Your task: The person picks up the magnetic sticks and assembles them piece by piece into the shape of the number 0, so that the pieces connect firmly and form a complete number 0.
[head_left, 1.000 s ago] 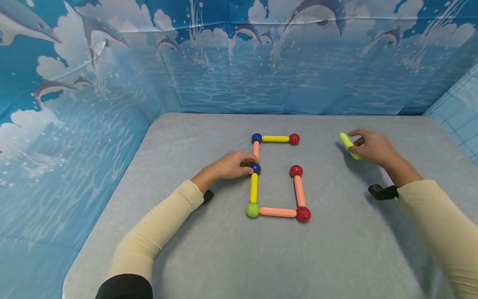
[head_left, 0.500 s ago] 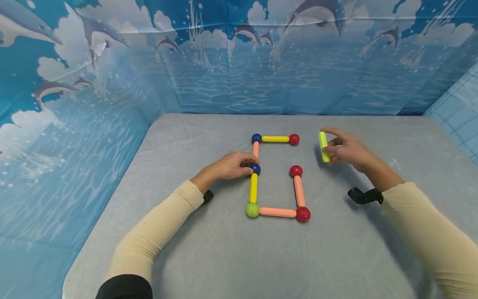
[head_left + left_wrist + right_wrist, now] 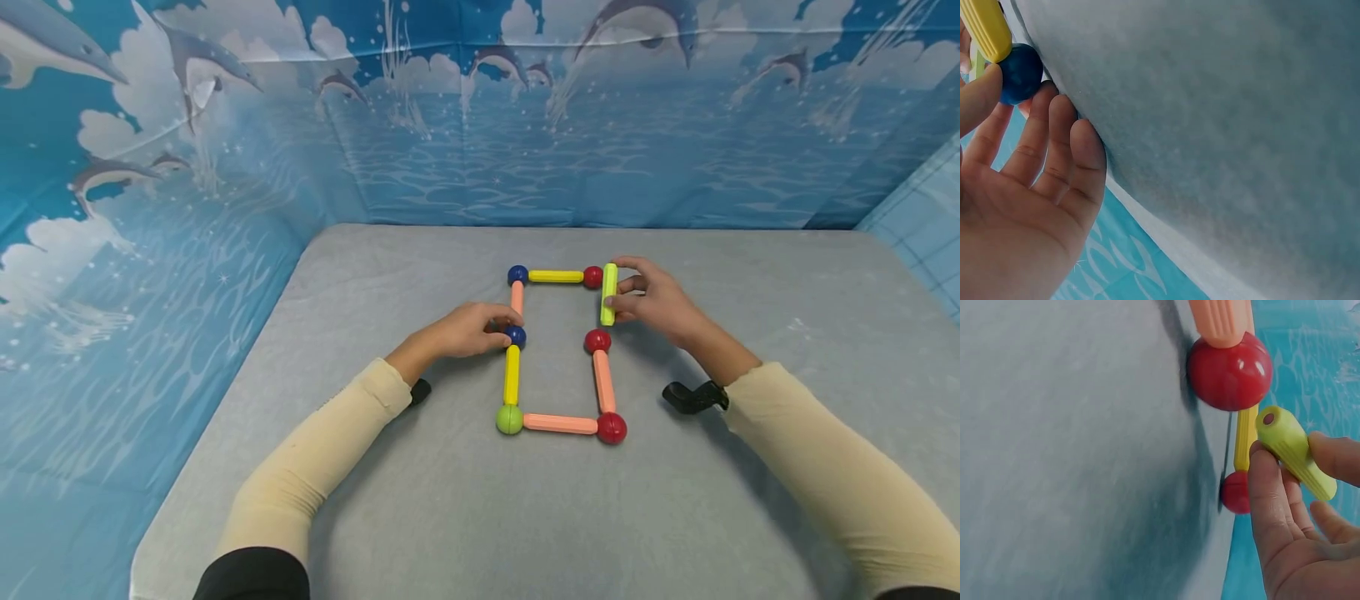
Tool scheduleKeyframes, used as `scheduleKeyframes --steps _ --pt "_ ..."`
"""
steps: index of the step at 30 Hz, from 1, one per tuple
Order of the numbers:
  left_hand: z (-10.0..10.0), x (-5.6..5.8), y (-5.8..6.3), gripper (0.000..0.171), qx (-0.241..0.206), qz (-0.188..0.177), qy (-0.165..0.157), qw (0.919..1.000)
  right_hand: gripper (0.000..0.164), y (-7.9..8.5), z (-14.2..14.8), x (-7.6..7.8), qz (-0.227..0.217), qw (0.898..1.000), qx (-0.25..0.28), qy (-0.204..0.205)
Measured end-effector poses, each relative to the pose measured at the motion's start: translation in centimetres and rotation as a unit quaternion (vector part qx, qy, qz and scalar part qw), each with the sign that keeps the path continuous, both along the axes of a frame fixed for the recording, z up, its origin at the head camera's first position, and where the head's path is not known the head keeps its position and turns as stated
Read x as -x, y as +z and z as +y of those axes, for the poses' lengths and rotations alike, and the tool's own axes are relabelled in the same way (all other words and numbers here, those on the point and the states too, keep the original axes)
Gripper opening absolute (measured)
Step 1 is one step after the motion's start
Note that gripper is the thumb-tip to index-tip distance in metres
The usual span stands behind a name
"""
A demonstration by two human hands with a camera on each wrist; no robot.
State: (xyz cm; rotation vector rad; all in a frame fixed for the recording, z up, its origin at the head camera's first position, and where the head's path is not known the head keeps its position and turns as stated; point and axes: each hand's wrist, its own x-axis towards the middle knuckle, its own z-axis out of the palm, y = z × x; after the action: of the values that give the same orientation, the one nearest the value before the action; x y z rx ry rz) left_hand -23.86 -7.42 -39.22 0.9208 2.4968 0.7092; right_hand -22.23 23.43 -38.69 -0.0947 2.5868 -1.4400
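Observation:
My left hand [image 3: 468, 331] pinches the middle blue ball [image 3: 1021, 74] on the left side of a flat outline of coloured rods and balls. In my right hand [image 3: 656, 302] is a yellow-green ribbed rod [image 3: 1294, 452], pinched between thumb and fingers. Its near end shows a small dark disc in the right wrist view. The rod overlaps the gap on the outline's right side, between the upper red ball [image 3: 592, 277] and the middle red ball [image 3: 597, 341]. A yellow rod [image 3: 556, 276] joins the upper red ball to a blue ball [image 3: 517, 275] at the back left.
The outline's lower part has a green ball [image 3: 509, 419], a lower red ball [image 3: 611, 427] and a salmon rod [image 3: 560, 424] between them. Another salmon rod [image 3: 603, 382] rises to the middle red ball. All lie on a grey-covered table [image 3: 450, 517]; a dolphin-print curtain [image 3: 480, 150] hangs behind.
My right hand has carried the yellow-green rod leftward to the outline's right side, turning it from slanted to nearly in line with that side. The left hand stays at the blue ball.

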Motion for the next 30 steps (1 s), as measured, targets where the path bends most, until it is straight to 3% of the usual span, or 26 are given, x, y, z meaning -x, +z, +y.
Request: scheduleKeyframes --steps 14,23,30 --pt "0.1 0.2 0.0 0.036 0.011 -0.006 0.000 0.9999 0.066 -0.4 -1.3 0.6 -0.067 0.998 -0.001 -0.005" --pt "0.2 0.0 -0.1 0.036 0.013 -0.007 0.006 0.9999 0.069 -0.7 -1.3 0.5 -0.070 0.997 0.006 -0.003" --pt "0.3 0.1 -0.1 0.036 0.012 -0.008 0.008 0.9999 0.069 -0.7 -1.4 0.6 -0.086 0.996 -0.018 -0.009"
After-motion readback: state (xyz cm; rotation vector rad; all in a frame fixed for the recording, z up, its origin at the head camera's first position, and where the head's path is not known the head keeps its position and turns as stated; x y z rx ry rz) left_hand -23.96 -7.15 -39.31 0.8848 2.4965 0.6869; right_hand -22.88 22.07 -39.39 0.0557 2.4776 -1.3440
